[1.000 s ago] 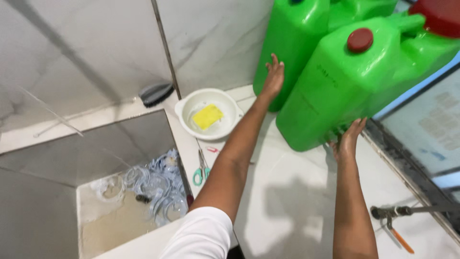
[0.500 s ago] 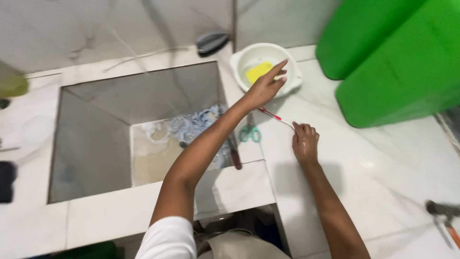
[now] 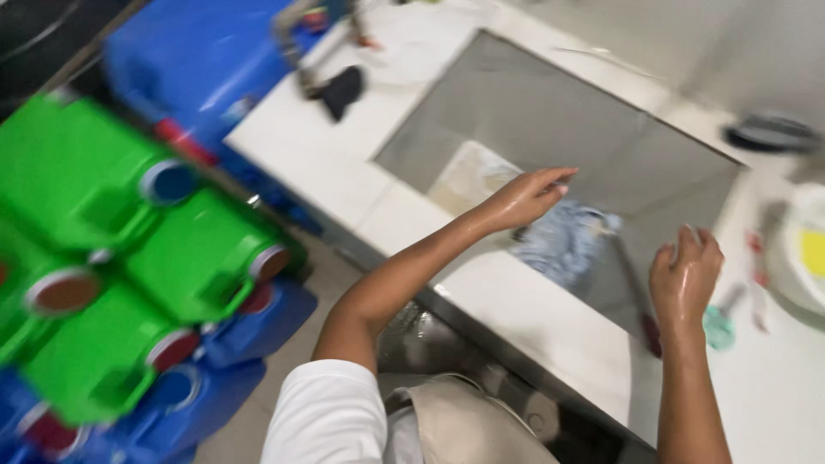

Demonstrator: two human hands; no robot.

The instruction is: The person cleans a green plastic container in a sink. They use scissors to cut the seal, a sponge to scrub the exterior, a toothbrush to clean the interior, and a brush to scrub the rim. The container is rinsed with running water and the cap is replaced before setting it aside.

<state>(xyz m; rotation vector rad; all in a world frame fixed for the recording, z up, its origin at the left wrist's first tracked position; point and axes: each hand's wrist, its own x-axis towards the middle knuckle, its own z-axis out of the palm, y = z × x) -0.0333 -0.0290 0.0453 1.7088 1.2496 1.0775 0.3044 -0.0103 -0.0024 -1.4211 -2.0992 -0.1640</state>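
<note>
Head view: left hand (image 3: 526,197) fingers loosely apart, empty, over the sunken basin (image 3: 601,129). Right hand (image 3: 685,277) fingers apart, empty, above the white counter (image 3: 550,331) edge. Patterned blue cloth (image 3: 563,241) lies between and below them. Green jugs (image 3: 129,258) well off left.

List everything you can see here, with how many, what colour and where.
Jerrycans: several, green, stacked at left.
Jerrycans: several, blue, under and behind the green ones.
Counter: one, white marble, around the sink.
Sink: one, grey, sunk into the counter.
Cloth: one, blue and white, in the sink.
Bowl: one, white, something yellow inside, right edge.
Scissors: one, teal handles, on the counter by the bowl.
Dark round object: one, top right, too blurred to tell.
Left hand: open, over the sink.
Right hand: open, over the sink's right edge.
</note>
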